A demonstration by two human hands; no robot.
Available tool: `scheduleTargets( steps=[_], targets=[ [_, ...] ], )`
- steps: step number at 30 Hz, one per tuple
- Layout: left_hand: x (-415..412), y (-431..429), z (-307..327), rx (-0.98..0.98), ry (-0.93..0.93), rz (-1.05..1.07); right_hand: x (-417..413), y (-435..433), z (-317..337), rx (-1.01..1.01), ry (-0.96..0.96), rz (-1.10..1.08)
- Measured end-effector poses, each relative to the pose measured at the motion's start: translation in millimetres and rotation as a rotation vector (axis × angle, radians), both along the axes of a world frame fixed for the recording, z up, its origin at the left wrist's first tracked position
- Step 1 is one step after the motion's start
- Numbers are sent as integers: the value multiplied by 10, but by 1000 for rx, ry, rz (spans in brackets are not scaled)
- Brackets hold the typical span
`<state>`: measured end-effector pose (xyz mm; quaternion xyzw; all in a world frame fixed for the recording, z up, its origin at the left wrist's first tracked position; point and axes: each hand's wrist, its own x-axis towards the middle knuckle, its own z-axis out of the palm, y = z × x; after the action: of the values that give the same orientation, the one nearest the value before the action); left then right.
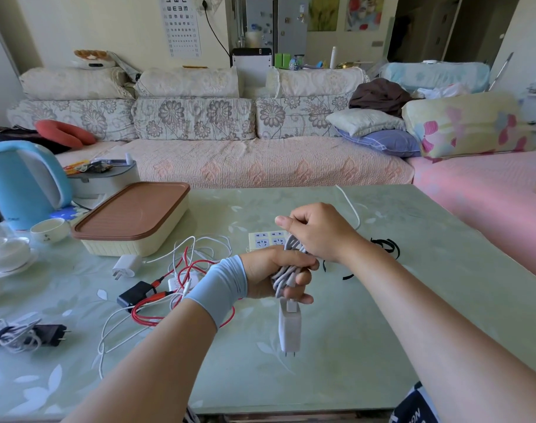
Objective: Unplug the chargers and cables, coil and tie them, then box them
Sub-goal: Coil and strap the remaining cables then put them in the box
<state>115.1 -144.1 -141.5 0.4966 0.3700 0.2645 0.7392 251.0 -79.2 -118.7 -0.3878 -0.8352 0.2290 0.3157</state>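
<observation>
My left hand (271, 274) grips a coil of grey-white cable (286, 271), and a white charger (289, 329) hangs from it, prongs down. My right hand (314, 232) pinches the upper loops of the same coil. Behind the hands lies a cream power strip (265, 239). To the left, red and white cables (187, 270) lie tangled with a white plug (126, 265) and a black adapter (136, 296). A tied cable bundle with a black plug (22, 332) sits at the near left. A cream box with a brown lid (132, 218) stands shut at the back left.
Black ties (385, 248) lie on the green glass table (367, 331) right of my hands. A blue kettle (22, 184), a bowl (49, 228) and white dishes (7, 251) crowd the left edge. A sofa (230, 160) runs behind the table.
</observation>
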Motion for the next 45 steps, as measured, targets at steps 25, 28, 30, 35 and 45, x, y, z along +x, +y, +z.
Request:
scheduleTargets(
  steps=[25, 28, 30, 35, 45],
  targets=[
    [-80, 323, -161, 81, 211, 416, 367, 646, -815, 34, -838, -210],
    [-104, 283, -178, 116, 175, 461, 297, 634, -832, 98, -863, -260],
    [-114, 284, -203, 127, 176, 539, 259, 595, -818, 50, -756, -237],
    [-177, 310, -227, 151, 204, 614, 144, 425, -675, -113, -171, -186],
    [-282, 213, -194, 136, 125, 513, 37, 225, -227, -80, 229, -188]
  ],
)
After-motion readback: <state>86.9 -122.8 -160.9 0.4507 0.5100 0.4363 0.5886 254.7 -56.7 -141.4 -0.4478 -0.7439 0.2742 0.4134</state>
